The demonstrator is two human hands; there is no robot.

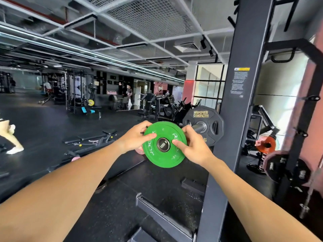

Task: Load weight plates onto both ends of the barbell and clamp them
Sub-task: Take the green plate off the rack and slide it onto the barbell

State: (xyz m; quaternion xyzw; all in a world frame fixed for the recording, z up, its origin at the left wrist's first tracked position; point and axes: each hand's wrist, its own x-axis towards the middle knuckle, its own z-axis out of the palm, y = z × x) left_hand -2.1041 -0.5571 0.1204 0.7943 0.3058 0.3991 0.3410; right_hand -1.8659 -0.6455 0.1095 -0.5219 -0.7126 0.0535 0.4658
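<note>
A green weight plate (162, 158) sits on the tip of the barbell sleeve, whose end cap (163, 144) shows through the plate's hole. My left hand (135, 137) grips the plate's left rim, thumb on its face. Holding the right rim is my right hand (192, 145), its thumb beside the hub. Further along the sleeve (200, 127) hangs a black Hammer Strength plate (203, 126), close to the rack upright (234, 119). There is a gap of bare sleeve between the two plates.
The rack's base beam (157, 217) runs along the floor below my arms. Stored plates, orange (266, 144) and black (286, 170), hang on pegs to the right. A flat bench (90, 137) lies on the dark floor to the left. People and machines stand far behind.
</note>
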